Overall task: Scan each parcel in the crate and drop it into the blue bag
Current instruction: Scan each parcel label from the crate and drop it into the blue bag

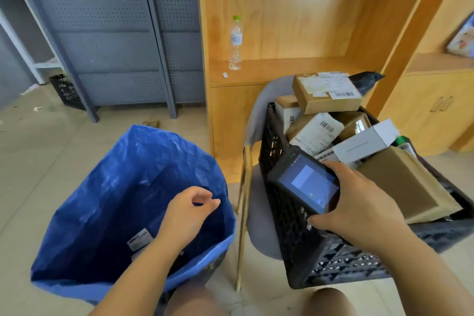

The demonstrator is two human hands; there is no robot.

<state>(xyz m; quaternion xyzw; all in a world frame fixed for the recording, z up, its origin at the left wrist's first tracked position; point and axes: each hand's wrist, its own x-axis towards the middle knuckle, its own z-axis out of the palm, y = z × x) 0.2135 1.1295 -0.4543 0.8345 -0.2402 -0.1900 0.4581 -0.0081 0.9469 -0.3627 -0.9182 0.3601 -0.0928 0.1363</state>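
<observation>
Now, from my remote seat, I see the left hand [187, 213] hanging over the open mouth of the blue bag [143, 161], its fingers loosely curled and holding nothing. Deep inside the bag lies one parcel with a white label [139, 238], so I judge that one drop is done and the work stands between two parcels.

The right hand [359, 208] grips the scanner [305, 182], with fingers and thumb wrapped around its body. The screen is lit and faces up, just above the near left wall of the crate [289, 226]. The crate stands on a grey chair [261, 115], just beside the bag, and it is piled high. There is a brown box [325, 95] on top at the back, a parcel with a barcode label [316, 133] below it, a white box [364, 143], and a flat brown envelope [407, 185] touching the right hand.

Most of the task remains, I think. The next move calls for the left hand to cross to the crate, lift one parcel and turn its barcode toward the scanner. The envelope shows no label from here.
</observation>
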